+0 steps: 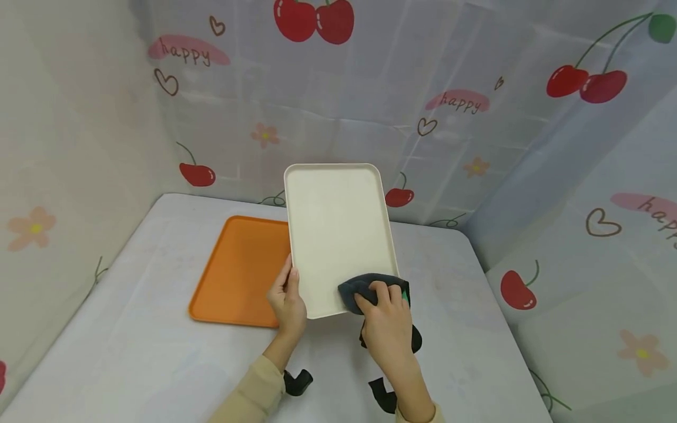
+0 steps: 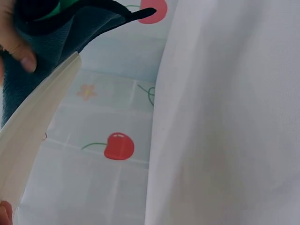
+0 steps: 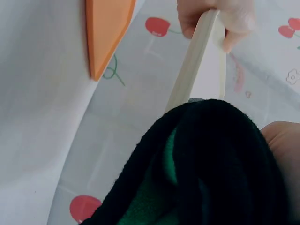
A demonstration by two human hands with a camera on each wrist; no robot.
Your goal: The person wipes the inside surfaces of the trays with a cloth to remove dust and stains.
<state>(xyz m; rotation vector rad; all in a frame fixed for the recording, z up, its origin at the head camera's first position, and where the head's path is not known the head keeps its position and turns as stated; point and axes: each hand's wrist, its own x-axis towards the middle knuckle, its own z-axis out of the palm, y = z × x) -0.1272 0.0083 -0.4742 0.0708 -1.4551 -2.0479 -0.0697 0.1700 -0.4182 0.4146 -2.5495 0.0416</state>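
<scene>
Raised above the table, a cream rectangular tray faces me, tilted up. My left hand grips its left edge near the lower corner, thumb on the front side. In my right hand is a folded dark blue-grey cloth with a green inner side, held against the tray's lower right corner. The right wrist view shows the cloth bunched up close, with the tray's rim behind it and the left hand on the far edge. Fingers of the right hand press the cloth in the left wrist view.
An orange tray lies flat on the white table, partly behind the cream tray. Black straps show near my wrists. A cherry-patterned curtain stands behind the table and at both sides.
</scene>
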